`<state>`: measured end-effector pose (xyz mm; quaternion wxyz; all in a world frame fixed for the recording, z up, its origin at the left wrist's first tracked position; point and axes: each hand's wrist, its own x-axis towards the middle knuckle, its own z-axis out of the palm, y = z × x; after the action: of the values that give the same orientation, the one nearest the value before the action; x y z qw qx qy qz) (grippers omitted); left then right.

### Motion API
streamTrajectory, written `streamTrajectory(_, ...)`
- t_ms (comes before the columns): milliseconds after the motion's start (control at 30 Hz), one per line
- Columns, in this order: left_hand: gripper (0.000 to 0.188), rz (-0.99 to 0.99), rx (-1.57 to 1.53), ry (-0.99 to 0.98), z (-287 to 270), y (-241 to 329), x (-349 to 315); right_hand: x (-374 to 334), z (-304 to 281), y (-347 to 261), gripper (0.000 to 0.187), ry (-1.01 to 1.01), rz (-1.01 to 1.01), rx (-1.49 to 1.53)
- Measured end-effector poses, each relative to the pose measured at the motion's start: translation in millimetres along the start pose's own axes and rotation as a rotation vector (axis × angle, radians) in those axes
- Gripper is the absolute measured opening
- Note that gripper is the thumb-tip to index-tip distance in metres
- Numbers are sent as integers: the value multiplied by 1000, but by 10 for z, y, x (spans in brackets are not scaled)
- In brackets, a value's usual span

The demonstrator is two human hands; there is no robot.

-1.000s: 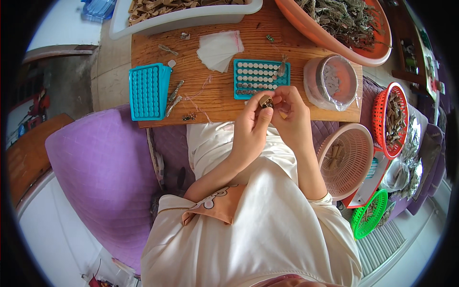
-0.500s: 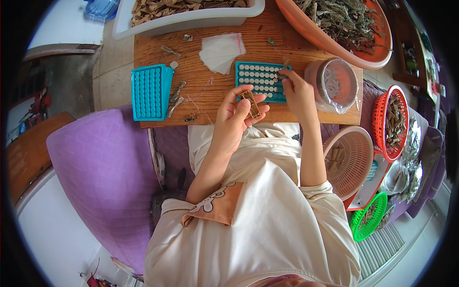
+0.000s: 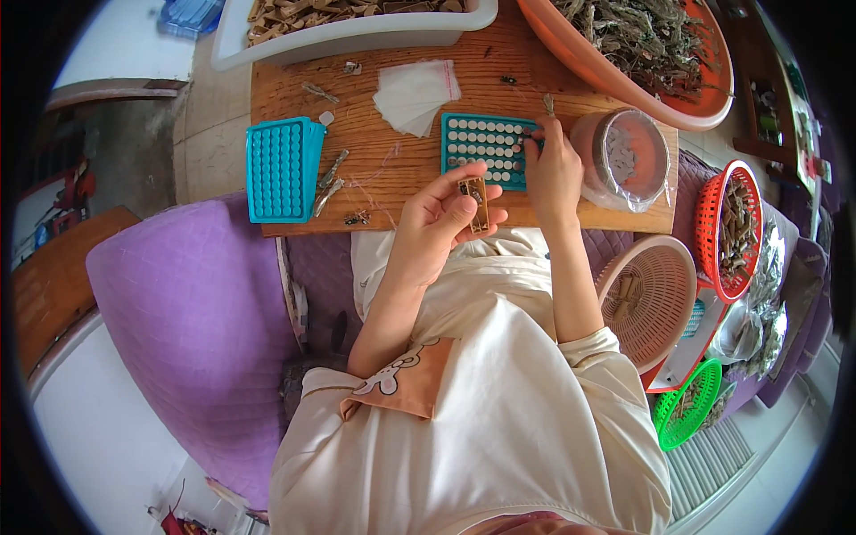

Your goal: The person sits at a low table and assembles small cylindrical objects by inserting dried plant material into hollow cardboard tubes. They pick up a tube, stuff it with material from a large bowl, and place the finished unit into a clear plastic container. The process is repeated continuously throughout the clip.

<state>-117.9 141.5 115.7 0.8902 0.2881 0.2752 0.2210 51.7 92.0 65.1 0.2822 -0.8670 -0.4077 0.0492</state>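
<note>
My left hand (image 3: 439, 214) is closed around a small brown rectangular case (image 3: 474, 204), thumb on one side and fingers behind it. Small dark parts show inside the case. Just to the right, a teal tray (image 3: 445, 165) lies on the table with rows of white round discs in its cups. My right hand (image 3: 557, 174) is over the tray's right edge, its fingers bent and pinched together. Beyond those fingertips sticks a thin greyish bundle (image 3: 548, 104); whether the fingers grip it is hidden.
Stacked teal trays (image 3: 276, 174) and silvery bundles (image 3: 328, 192) lie at left. Clear bags (image 3: 415, 96) lie farther back. A white bin (image 3: 357, 31) holds brown pieces; an orange basin (image 3: 718, 80) holds tangled parts. A lined tub (image 3: 588, 169) with white discs and several baskets (image 3: 687, 267) stand right.
The brown case has turned more upright in my left hand. My right hand has shifted slightly right over the tray, and the thin bundle by its fingertips moved right and away.
</note>
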Motion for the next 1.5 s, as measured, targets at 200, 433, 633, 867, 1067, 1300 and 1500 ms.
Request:
streamTrajectory(200,39,-26,72,-67,8,75,-51,-108,-191,-162,21,138,-66,440)
streamTrajectory(433,48,15,80,-66,44,37,-42,-552,-431,-515,26,240,-444,651)
streamTrajectory(633,40,146,168,-34,75,37,-67,-601,-399,-478,34,223,-667,560)
streamTrajectory(867,37,25,31,-56,93,60,-73,-647,-445,-518,22,125,-379,647)
streamTrajectory(1067,36,34,159,-95,106,20,-65,-505,-406,-522,23,268,-607,445)
streamTrajectory(1300,25,-5,218,-55,88,12,-47,-390,-353,-296,19,143,-189,557)
streamTrajectory(1500,27,16,260,-71,39,-10,-41,3,-56,18,18,157,-109,257)
